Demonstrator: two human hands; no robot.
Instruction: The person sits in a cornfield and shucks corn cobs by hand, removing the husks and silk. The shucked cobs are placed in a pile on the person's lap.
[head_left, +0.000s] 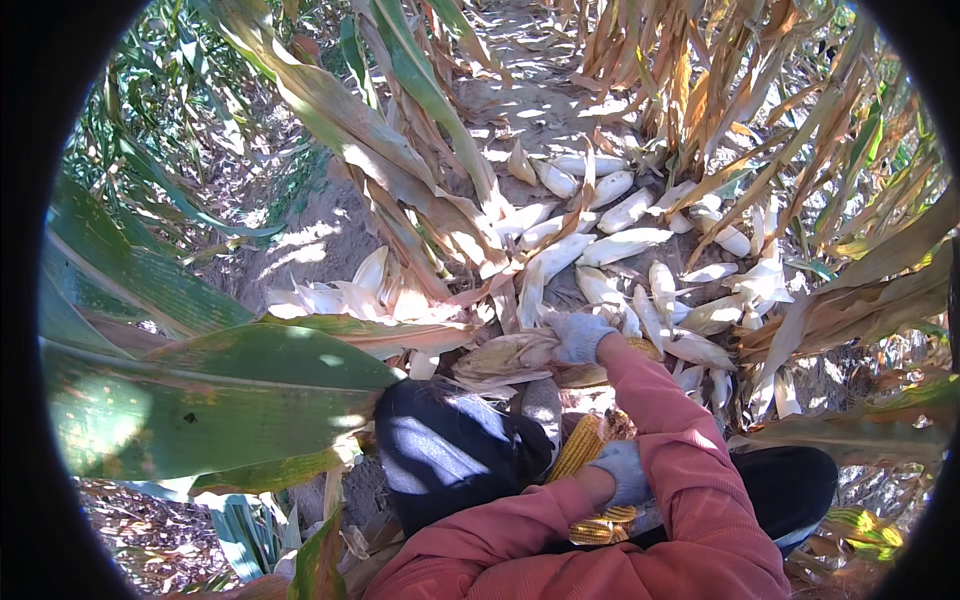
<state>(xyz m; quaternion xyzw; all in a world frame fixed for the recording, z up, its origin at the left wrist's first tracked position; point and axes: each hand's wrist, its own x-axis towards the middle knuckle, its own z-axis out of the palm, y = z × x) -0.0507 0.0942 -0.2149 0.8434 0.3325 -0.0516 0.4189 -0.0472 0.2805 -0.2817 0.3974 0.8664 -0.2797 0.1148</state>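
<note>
My right hand, in a pale grey knit glove, reaches forward to a dry-husked ear of corn; its fingers are partly hidden, so a firm grip cannot be told. My left hand, gloved alike, is close to my body, beside a bare yellow corn cob. Its fingers are hidden from above. More husked yellow cobs lie below it, between my legs. Ahead of the right hand, many ears in pale husks are spread over the soil.
Dry corn stalks stand ahead and to the right. A broad green corn leaf reaches in from the left to my knee. Loose pale husks lie at left ahead. Dry leaves lean in at right.
</note>
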